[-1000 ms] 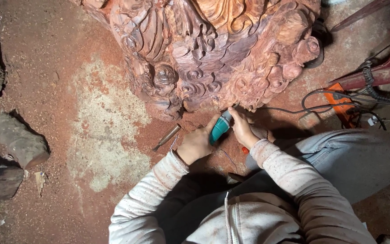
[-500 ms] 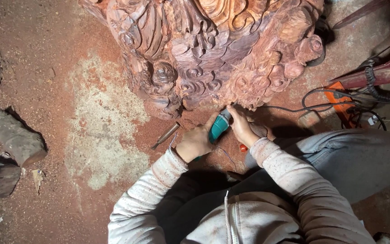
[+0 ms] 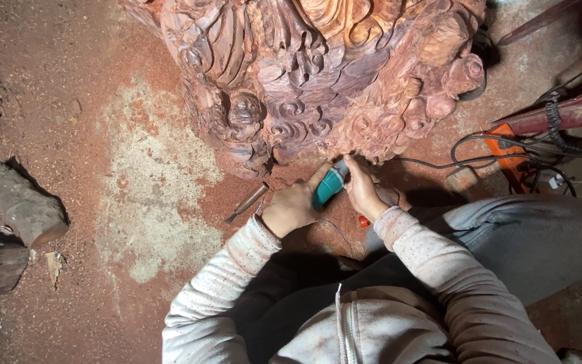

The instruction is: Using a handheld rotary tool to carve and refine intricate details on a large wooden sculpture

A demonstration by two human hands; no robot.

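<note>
Two hands on one teal tool [image 3: 329,185], same as half a second ago: nothing has shifted beyond a slight camera drift, grip and tool position unchanged. Left hand [image 3: 293,206] is wrapped around the tool body, thumb along its side. Right hand [image 3: 360,189] is curled over the tool's front end, fingers pressed down near the tip. Tool nose sits against the lower edge of the carving [image 3: 318,74], at floor level.

Tool: short, stubby, teal casing, grey front end; the working tip is hidden under the right hand's fingers. A thin cord trails from it across the floor toward the person.

Carving: reddish wood, deep scrolls and curls, dusty. A chisel [image 3: 247,202] lies on the red sawdust floor [image 3: 89,101] just left of the left hand, untouched. Black cables [image 3: 506,145] and an orange box [image 3: 510,152] sit well to the right.
</note>
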